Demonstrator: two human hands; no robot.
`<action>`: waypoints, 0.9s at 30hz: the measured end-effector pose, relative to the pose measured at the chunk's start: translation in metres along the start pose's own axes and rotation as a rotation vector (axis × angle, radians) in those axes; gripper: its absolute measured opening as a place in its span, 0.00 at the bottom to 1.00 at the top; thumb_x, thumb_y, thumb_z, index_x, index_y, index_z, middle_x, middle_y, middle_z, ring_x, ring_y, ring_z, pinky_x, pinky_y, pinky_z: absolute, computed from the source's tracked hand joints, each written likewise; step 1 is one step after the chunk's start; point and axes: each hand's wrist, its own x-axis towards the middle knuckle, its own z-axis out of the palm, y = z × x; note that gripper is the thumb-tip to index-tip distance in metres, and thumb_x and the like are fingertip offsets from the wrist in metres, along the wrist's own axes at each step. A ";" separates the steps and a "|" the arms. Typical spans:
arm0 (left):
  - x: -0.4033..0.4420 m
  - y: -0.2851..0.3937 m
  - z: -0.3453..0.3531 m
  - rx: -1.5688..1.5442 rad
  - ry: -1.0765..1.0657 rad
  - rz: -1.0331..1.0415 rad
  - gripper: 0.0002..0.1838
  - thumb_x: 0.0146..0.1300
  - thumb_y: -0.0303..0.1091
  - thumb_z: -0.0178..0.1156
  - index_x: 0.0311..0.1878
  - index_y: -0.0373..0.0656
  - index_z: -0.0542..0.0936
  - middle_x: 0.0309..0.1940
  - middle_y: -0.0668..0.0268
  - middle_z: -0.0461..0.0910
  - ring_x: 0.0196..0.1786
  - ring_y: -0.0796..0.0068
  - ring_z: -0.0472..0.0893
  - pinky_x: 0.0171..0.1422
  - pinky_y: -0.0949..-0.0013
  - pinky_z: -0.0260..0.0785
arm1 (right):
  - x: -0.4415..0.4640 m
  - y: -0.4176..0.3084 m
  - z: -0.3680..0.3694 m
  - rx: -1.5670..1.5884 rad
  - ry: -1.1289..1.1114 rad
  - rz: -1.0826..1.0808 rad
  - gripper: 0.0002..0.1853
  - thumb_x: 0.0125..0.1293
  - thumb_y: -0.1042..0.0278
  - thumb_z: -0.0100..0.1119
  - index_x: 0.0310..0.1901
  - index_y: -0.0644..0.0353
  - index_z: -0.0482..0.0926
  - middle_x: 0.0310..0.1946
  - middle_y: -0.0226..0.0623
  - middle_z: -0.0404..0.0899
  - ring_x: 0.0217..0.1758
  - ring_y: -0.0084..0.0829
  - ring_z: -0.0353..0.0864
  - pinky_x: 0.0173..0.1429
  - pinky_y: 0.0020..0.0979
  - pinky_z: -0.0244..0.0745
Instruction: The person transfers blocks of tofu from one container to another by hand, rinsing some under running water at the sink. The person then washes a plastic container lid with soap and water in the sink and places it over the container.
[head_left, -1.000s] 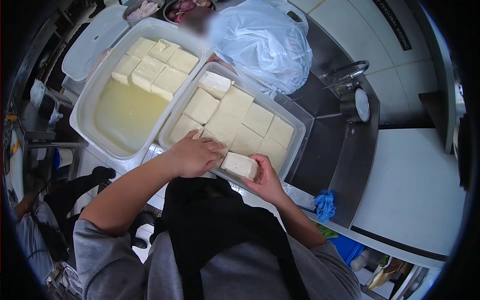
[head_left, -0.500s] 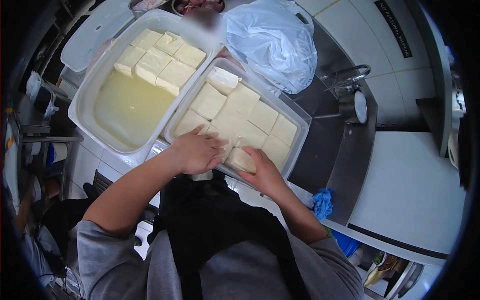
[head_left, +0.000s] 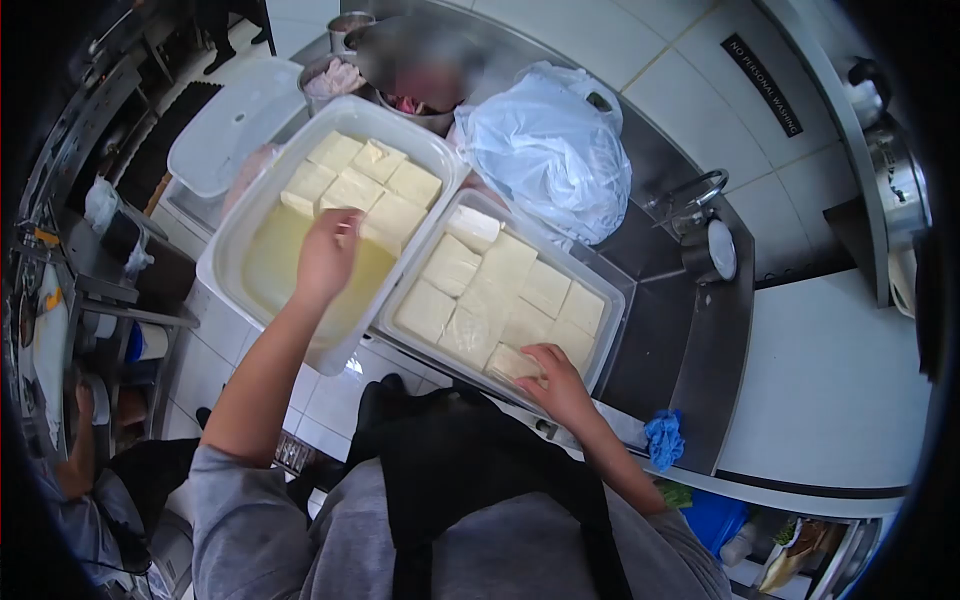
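White tofu-like blocks fill much of the right tub (head_left: 612, 330). At its near edge, my right hand (head_left: 562, 388) has its thumb and fingers around the right end of a small block (head_left: 510, 362). My left hand (head_left: 328, 258) is over the left tub (head_left: 232, 205), its fingers apart and slightly bent beside the blocks (head_left: 350, 188) at the far end. Nothing shows in that hand; whether its fingertips touch a block is unclear. Yellowish liquid (head_left: 275, 262) covers the near part of the left tub.
A white plastic bag (head_left: 550, 150) lies behind the right tub. To the right are a metal sink (head_left: 655, 335), a tap (head_left: 700, 185) and a blue cloth (head_left: 664, 438). A lid (head_left: 232, 125) and metal bowls stand at the back left. Another person's arm (head_left: 80, 440) shows at lower left.
My left hand has moved from the right tub to over the left tub. My right hand has set the small block down flat at the near edge and stays on it. The view has shifted.
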 end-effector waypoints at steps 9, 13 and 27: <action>0.068 -0.104 0.087 -0.468 0.264 -0.892 0.30 0.59 0.40 0.53 0.63 0.37 0.61 0.56 0.48 0.68 0.54 0.62 0.72 0.53 0.61 0.69 | -0.047 0.022 0.021 -0.208 0.481 0.038 0.19 0.55 0.68 0.63 0.49 0.61 0.74 0.50 0.46 0.72 0.54 0.47 0.72 0.57 0.40 0.69; 0.085 -0.058 0.093 -0.243 0.417 -1.170 0.37 0.55 0.41 0.57 0.67 0.42 0.55 0.59 0.49 0.65 0.58 0.56 0.71 0.60 0.62 0.67 | -0.051 0.035 0.037 -0.278 0.581 -0.027 0.16 0.55 0.72 0.63 0.46 0.61 0.75 0.47 0.45 0.74 0.50 0.46 0.75 0.54 0.40 0.71; 0.078 -0.076 0.068 -0.999 0.453 -0.901 0.38 0.54 0.29 0.65 0.67 0.49 0.56 0.57 0.56 0.68 0.56 0.60 0.72 0.54 0.57 0.71 | -0.050 0.035 0.039 -0.305 0.654 -0.051 0.12 0.54 0.74 0.61 0.42 0.61 0.77 0.42 0.42 0.76 0.45 0.43 0.76 0.49 0.39 0.72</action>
